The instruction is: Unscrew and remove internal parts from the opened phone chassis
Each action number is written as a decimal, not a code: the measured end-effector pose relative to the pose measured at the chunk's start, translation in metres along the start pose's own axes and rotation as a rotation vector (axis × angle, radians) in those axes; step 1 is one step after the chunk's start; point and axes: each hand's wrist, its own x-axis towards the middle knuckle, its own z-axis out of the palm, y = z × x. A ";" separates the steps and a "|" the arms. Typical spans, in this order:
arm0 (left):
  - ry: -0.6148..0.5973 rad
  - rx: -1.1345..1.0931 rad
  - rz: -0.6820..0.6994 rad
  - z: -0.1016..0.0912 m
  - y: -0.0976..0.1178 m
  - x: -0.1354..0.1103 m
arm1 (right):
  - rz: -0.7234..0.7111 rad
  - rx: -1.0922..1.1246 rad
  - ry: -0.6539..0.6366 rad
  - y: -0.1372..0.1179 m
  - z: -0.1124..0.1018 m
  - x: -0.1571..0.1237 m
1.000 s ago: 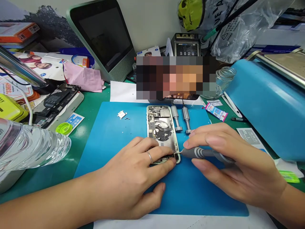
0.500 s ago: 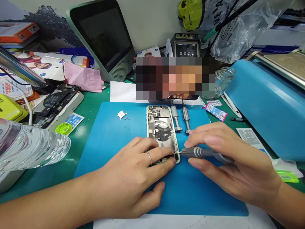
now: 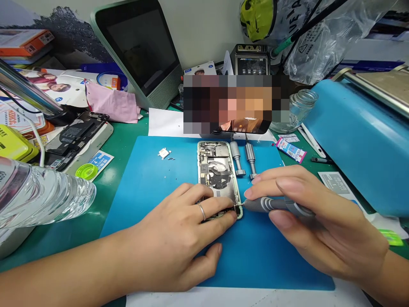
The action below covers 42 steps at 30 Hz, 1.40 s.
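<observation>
An opened phone [image 3: 220,164], its inner parts bare and its edge pale green, lies on the blue mat [image 3: 143,187]. My left hand [image 3: 191,230] is over its lower end, fingers bent across the frame and holding it against the mat; that end is partly hidden. My right hand [image 3: 316,213] grips a grey screwdriver [image 3: 265,204] between thumb and fingers. The driver lies nearly level, its thin tip at the phone's lower right edge. Beyond the phone's right side rest two more grey screwdrivers [image 3: 237,157].
Small metal parts [image 3: 164,153] and tiny pieces lie left of the phone. Another opened phone [image 3: 75,138] and a clear water bottle [image 3: 47,192] stand on the left. Behind are a screen device [image 3: 140,47] and a glass jar [image 3: 300,108]; a blue roll [image 3: 358,140] is at right.
My right thumb has slid back along the screwdriver and the right hand has shifted slightly right. The driver's tip stays at the phone's edge. My left hand keeps its place on the phone.
</observation>
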 end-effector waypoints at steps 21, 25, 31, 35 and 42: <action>0.004 -0.021 -0.006 0.001 0.001 0.001 | 0.006 -0.133 0.061 0.001 0.002 -0.004; -0.002 -0.014 0.000 0.001 0.001 0.001 | -0.013 -0.179 0.013 -0.003 0.000 -0.003; 0.000 -0.019 -0.002 0.000 0.000 0.002 | -0.095 -0.114 0.036 -0.002 0.004 -0.003; -0.004 -0.028 0.004 0.000 0.000 0.001 | -0.071 -0.076 0.047 -0.002 0.003 -0.004; -0.008 -0.028 -0.005 0.001 0.000 0.003 | -0.008 -0.037 0.056 -0.002 0.002 -0.005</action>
